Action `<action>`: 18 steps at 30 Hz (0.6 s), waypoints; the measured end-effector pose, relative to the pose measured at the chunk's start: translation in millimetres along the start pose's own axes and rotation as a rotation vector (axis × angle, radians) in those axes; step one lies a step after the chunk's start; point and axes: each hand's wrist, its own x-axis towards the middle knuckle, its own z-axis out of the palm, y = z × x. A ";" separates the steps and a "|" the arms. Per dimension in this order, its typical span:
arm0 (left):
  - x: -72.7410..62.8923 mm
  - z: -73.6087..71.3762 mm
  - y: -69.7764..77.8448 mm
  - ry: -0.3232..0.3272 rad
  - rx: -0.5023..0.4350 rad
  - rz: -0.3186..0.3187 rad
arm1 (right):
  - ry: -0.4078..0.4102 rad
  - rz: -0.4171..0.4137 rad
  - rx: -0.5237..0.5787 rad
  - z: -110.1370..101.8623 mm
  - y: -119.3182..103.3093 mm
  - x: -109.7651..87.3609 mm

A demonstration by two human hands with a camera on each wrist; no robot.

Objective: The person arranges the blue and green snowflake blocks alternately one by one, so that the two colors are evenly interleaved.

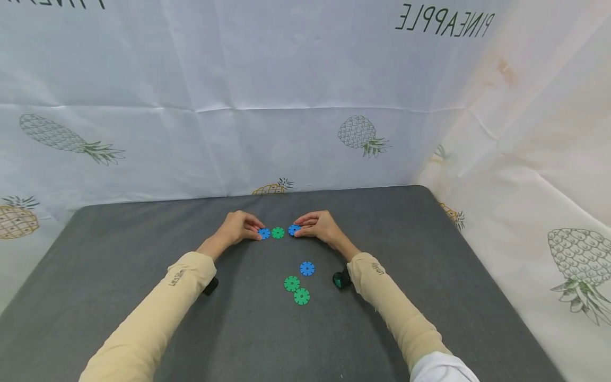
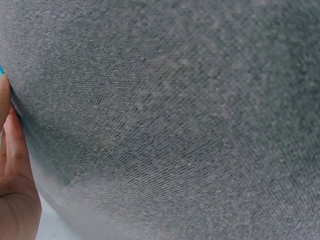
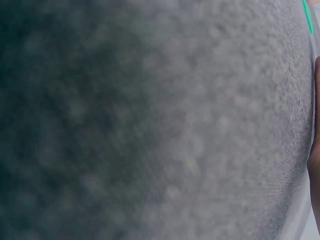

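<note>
Toward the far side of the table, my left hand (image 1: 237, 227) pinches a blue notched disc (image 1: 264, 233) between thumb and fingers. Opposite it, my right hand (image 1: 321, 227) pinches another blue notched disc (image 1: 294, 229) by its right side. A green notched disc (image 1: 278, 233) lies between the two, close against the left blue one and with a small gap to the right one. In the left wrist view only part of the left hand (image 2: 17, 175) shows at the left edge. A sliver of green disc (image 3: 307, 16) appears in the right wrist view's top corner.
Nearer on the grey table (image 1: 258, 329) lie a loose blue disc (image 1: 307, 268) and two green discs, one (image 1: 292, 284) right beside the other (image 1: 302, 296). A white pineapple-print cloth (image 1: 286, 143) hangs behind the table and along its right side.
</note>
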 end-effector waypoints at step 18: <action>-4.2 2.2 5.0 0.020 -0.027 -0.041 | 0.031 -0.080 -0.142 9.5 -0.4 2.0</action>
